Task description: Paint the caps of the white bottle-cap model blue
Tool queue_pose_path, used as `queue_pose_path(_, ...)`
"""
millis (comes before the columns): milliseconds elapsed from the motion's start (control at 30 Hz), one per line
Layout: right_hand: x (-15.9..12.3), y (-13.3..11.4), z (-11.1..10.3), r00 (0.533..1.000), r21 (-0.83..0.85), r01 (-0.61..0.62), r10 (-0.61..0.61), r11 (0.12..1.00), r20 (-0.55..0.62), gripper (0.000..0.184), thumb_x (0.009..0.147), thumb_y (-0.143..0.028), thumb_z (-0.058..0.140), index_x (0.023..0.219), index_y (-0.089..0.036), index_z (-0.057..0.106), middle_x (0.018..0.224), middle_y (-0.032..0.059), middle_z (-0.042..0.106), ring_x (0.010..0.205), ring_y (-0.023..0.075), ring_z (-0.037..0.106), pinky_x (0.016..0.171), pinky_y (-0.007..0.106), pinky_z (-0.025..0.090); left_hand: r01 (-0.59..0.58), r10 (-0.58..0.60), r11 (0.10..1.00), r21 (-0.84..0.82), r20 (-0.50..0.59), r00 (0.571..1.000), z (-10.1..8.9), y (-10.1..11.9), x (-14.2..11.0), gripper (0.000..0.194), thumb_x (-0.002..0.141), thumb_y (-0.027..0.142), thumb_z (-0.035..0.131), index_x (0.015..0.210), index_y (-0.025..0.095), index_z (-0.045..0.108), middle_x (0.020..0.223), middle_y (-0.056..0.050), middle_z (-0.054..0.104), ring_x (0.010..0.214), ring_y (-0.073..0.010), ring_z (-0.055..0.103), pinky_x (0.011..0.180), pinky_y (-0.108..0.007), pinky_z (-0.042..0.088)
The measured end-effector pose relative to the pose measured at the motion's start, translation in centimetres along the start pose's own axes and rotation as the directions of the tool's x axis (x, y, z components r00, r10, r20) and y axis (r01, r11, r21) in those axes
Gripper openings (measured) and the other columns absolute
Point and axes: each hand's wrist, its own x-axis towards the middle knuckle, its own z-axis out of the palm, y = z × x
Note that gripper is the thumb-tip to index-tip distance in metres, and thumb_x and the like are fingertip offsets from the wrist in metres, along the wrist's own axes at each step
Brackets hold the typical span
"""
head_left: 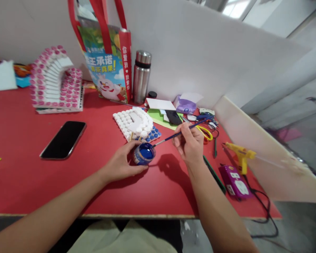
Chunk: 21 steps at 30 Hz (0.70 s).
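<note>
One view looks out from the wearer's head, facing forward and down across the red table (pixel 152 196), whose near edge crosses the lower frame above the wearer's clothing (pixel 126 240). It sits near, with the left hand (pixel 123 160) and right hand (pixel 189 142) around mid-frame. A pale wall (pixel 179 52) spans the upper frame; a window (pixel 237 8) shows upper right.
</note>
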Motion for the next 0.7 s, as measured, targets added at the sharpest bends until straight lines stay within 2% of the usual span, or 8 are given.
queue_pose_path(133,0.04,0.07,-0.07,1.000,-0.012,-0.011,0.011,1.000,0.028,0.046,0.086,-0.063,0.085,0.074,-0.020,0.072,0.045,-0.0048,0.060,0.027,0.0053,0.039,0.026,0.017,0.025,-0.029,0.029,0.999,0.017,0.018,0.999,0.14,-0.23,-0.19,0.059,0.078,0.030,0.087,0.131,0.019,0.063,0.127,-0.015,0.077,0.114,-0.0311,0.076,0.103,-0.047,0.061)
queue_pose_path(300,0.09,0.07,-0.06,0.999,0.016,-0.001,0.001,1.000,0.034,0.046,0.089,-0.063,0.083,0.075,-0.020,0.073,0.046,-0.0039,0.062,0.028,0.0052,0.041,0.027,0.016,0.027,-0.189,0.184,0.972,0.139,0.049,0.982,0.08,-0.62,-0.15,0.059,0.079,0.032,0.088,0.132,0.019,0.066,0.136,-0.017,0.072,0.128,-0.0350,0.070,0.111,-0.051,0.056)
queue_pose_path(400,0.08,-0.02,-0.12,0.999,0.021,0.003,-0.004,1.000,0.043,0.048,0.088,-0.064,0.083,0.073,-0.020,0.073,0.045,-0.0039,0.061,0.027,0.0052,0.041,0.027,0.016,0.026,-0.257,0.245,0.940,0.227,0.077,0.966,0.04,-0.51,0.02,0.056,0.079,0.035,0.089,0.128,0.017,0.068,0.133,-0.018,0.069,0.126,-0.0346,0.068,0.109,-0.050,0.057)
queue_pose_path(567,0.05,0.01,-0.44,0.999,-0.027,0.002,-0.001,1.000,0.032,0.050,0.085,-0.065,0.085,0.069,-0.019,0.072,0.042,-0.0046,0.057,0.027,0.0059,0.041,0.026,0.017,0.025,-0.227,0.204,0.918,0.324,0.104,0.973,0.31,-0.18,0.06,0.054,0.079,0.044,0.090,0.123,0.018,0.071,0.125,-0.015,0.071,0.118,-0.0344,0.069,0.104,-0.049,0.058)
queue_pose_path(700,0.13,0.00,-0.69,0.999,-0.021,0.033,-0.033,0.999,0.007,0.049,0.086,-0.063,0.085,0.068,-0.020,0.073,0.041,-0.0052,0.055,0.027,0.0063,0.041,0.025,0.017,0.023,-0.212,0.180,0.911,0.354,0.120,0.976,0.45,-0.27,-0.05,0.056,0.080,0.046,0.089,0.126,0.019,0.070,0.126,-0.017,0.071,0.118,-0.0352,0.069,0.104,-0.051,0.058)
